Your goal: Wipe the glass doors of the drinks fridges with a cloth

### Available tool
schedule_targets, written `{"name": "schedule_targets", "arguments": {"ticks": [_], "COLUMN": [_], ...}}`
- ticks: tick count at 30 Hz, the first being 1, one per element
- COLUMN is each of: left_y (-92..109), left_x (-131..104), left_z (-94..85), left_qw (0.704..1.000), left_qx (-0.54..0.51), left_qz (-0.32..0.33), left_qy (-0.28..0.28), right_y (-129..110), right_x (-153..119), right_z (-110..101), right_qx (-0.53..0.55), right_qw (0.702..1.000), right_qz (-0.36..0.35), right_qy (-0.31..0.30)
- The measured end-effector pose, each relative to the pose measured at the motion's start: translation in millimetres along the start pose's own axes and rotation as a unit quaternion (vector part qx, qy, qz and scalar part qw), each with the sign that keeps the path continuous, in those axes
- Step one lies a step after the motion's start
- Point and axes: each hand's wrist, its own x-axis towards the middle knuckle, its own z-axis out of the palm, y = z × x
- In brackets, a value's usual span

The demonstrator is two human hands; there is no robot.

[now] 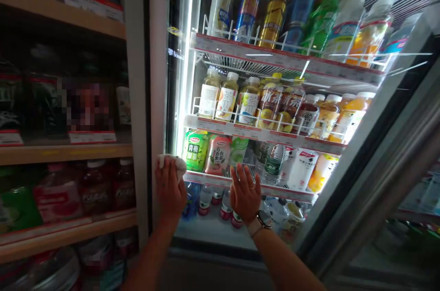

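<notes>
My left hand (pixel 169 188) presses a white cloth (pixel 177 165) against the left edge of a lit drinks cooler's glass, beside the bright light strip. The cloth shows above and to the right of its fingers. My right hand (pixel 245 190), with a watch (pixel 264 219) on the wrist and a ring, is raised flat with its fingers stretched, in front of the lower shelf rail. It holds nothing. Behind the glass, between the two hands, are a green tea bottle (pixel 195 150) and a red tea bottle (pixel 218 154).
Cans and bottles fill the cooler shelves (pixel 268 133). A wide metal door frame (pixel 371 162) slants down the right side. Wooden shelves (pixel 68 152) with more drinks stand at the left, past a grey upright (pixel 135 75).
</notes>
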Motion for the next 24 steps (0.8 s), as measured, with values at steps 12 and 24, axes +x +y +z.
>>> {"name": "schedule_targets", "arguments": {"ticks": [12,24], "left_y": [101.6,26.6], "left_x": [-36.8,-12.9], "left_z": [37.8,10.2], "left_qw": [0.998,0.997], "left_qx": [-0.065,0.014], "left_qz": [0.021,0.054], "left_qy": [-0.016,-0.045], "right_y": [0.0,0.6], "right_x": [-1.6,-1.4], "right_z": [3.7,-0.5], "right_qx": [-0.017,-0.01], "right_qw": [1.0,1.0], "right_qz": [-0.003,-0.004], "right_qy": [0.005,-0.004]}}
